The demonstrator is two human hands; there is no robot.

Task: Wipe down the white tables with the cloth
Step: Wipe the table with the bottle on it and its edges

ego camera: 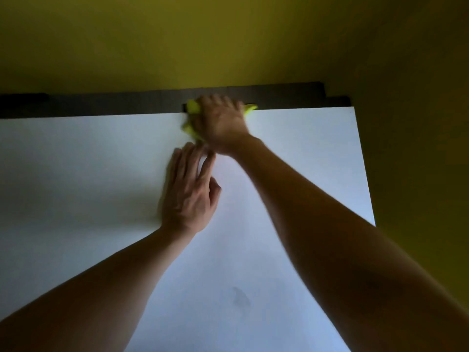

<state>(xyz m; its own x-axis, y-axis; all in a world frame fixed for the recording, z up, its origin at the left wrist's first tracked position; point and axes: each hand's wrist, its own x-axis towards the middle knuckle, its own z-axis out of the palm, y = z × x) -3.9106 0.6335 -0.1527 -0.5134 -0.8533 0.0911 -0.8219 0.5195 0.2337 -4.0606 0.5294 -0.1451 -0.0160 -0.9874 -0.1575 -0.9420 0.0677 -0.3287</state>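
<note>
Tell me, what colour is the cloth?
Bright yellow-green, seen in the head view: cloth under the right hand.

A right hand (220, 123) presses a yellow-green cloth (192, 107) at a white table's (304, 153) far edge. The left hand (189, 194) lies flat beside it.

Both bare forearms reach from the lower corners toward the upper centre of the frame, the left hand (187, 191) lying flat with fingers straight and slightly spread, the right hand (220, 123) just beyond it, palm down, its fingers blurred.
</note>
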